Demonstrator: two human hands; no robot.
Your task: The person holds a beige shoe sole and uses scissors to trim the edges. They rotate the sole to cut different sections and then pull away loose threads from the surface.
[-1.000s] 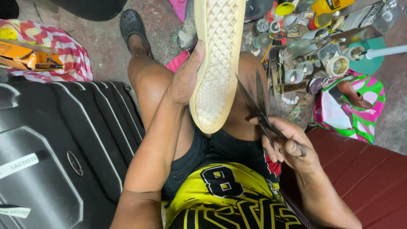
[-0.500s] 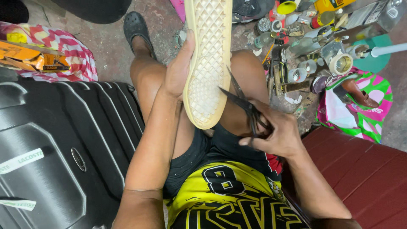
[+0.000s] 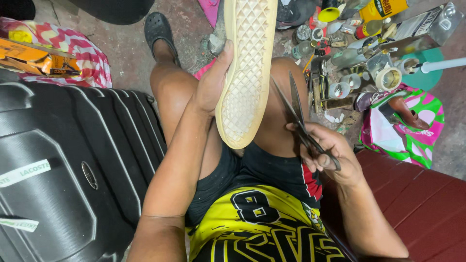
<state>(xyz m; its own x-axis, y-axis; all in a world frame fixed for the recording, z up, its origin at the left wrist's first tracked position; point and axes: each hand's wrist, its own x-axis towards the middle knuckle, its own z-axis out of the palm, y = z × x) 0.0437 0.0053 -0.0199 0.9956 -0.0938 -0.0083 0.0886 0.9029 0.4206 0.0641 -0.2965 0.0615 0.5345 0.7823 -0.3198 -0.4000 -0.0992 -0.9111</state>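
Observation:
My left hand [image 3: 212, 81] grips a shoe by its side, turned so the cream rubber sole [image 3: 246, 68] with a diamond tread faces up at me. The sole stands lengthwise above my bare knees. My right hand [image 3: 329, 153] holds a pair of dark scissors [image 3: 297, 109] by the handles; the blades are slightly apart and point up and away, just right of the sole's heel end without touching it. I sit in black shorts and a yellow and black shirt.
A black hard-shell suitcase [image 3: 63, 174] fills the left. On the ground ahead right lie several cans, bottles, tape rolls [image 3: 388, 77] and tools. A pink and green bag [image 3: 407, 126] sits right, above a dark red board [image 3: 417, 204]. A red-patterned cloth [image 3: 73, 53] lies far left.
The scissors swung from lying near the sole's heel to pointing upward, further right of the sole. The shoe stayed in my left hand, shifting slightly.

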